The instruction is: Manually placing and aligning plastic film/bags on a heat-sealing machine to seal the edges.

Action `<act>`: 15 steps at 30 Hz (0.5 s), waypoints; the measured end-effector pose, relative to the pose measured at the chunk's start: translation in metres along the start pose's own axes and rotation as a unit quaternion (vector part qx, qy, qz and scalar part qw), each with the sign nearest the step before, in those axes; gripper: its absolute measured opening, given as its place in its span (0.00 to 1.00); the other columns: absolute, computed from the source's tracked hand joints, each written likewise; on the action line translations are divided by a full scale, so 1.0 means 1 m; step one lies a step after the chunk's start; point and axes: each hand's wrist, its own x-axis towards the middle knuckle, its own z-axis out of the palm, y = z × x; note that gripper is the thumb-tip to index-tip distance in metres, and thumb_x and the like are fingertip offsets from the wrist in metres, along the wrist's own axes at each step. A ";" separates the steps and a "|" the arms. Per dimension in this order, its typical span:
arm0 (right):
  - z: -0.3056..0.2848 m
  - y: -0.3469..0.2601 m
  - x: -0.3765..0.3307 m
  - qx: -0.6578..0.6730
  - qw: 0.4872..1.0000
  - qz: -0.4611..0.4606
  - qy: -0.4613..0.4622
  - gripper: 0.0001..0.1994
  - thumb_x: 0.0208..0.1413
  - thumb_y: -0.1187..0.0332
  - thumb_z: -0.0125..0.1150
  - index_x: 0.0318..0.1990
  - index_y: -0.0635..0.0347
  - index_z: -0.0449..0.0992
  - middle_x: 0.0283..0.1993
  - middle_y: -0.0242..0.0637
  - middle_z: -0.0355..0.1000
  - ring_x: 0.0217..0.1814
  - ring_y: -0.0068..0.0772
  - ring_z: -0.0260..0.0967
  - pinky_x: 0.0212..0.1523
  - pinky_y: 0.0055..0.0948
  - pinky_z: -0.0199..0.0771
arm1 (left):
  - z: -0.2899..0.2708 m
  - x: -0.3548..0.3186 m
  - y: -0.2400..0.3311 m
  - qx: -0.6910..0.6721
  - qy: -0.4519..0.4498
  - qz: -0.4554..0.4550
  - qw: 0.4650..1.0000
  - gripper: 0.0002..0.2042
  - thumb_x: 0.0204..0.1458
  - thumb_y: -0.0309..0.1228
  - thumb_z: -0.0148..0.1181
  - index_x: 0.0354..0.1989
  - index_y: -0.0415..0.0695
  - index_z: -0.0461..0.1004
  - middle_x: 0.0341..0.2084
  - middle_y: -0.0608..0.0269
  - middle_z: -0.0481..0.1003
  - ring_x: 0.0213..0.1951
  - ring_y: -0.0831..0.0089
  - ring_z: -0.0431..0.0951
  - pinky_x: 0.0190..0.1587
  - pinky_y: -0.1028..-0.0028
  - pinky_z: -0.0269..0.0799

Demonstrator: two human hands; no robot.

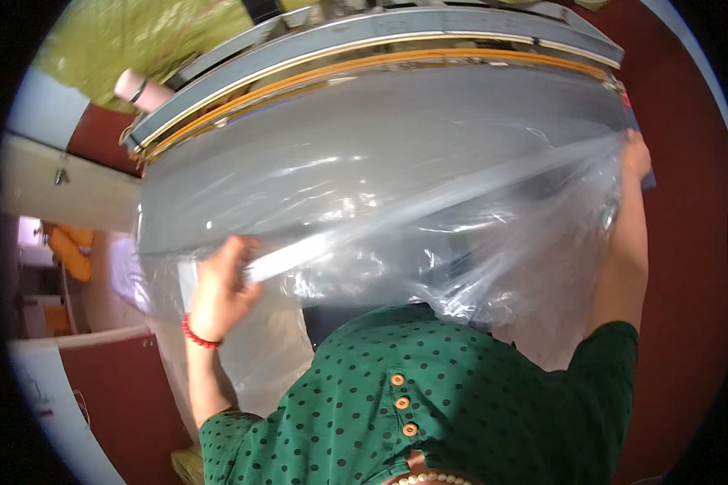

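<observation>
A large clear plastic bag (396,210) stretches across the frame's middle, over a grey panel (364,40) with an orange edge strip at the top. The left hand (222,283), lower left, is clenched on the bag's rolled edge; the right hand (635,158), arm raised at the right, grips its far corner.

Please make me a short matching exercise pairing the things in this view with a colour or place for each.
Things:
1. left hand
2. right hand
3. clear plastic sheet
4. red bead bracelet

Descriptions:
A. on the left wrist
B. transparent, stretched over the large grey panel
C. grips the sheet's near left edge
D. holds the sheet's far right corner

Pairs: 1-C, 2-D, 3-B, 4-A
</observation>
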 end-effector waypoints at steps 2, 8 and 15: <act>-0.011 -0.009 -0.003 -0.053 0.998 0.017 -0.039 0.20 0.55 0.50 0.35 0.40 0.53 0.69 0.38 0.49 0.69 0.42 0.54 0.66 0.38 0.48 0.64 | -0.033 -0.009 -0.050 0.048 0.117 0.046 0.991 0.14 0.27 0.13 0.47 0.28 0.38 0.67 0.22 0.58 0.69 0.18 0.77 0.67 0.22 0.79 0.63; -0.010 -0.021 0.001 -0.056 0.997 0.014 -0.060 0.19 0.56 0.51 0.35 0.40 0.55 0.67 0.38 0.49 0.69 0.42 0.55 0.65 0.38 0.47 0.64 | -0.196 -0.051 -0.151 -0.231 0.242 -0.170 0.927 0.03 0.42 0.23 0.50 0.27 0.42 0.67 0.20 0.68 0.69 0.26 0.81 0.68 0.32 0.81 0.62; -0.017 -0.018 -0.003 -0.061 0.997 0.019 -0.048 0.20 0.56 0.51 0.34 0.40 0.55 0.68 0.38 0.49 0.69 0.41 0.55 0.65 0.37 0.47 0.64 | -0.068 0.014 -0.123 0.299 0.159 0.063 0.939 0.18 0.47 0.23 0.47 0.49 0.39 0.62 0.45 0.44 0.65 0.43 0.55 0.69 0.45 0.65 0.65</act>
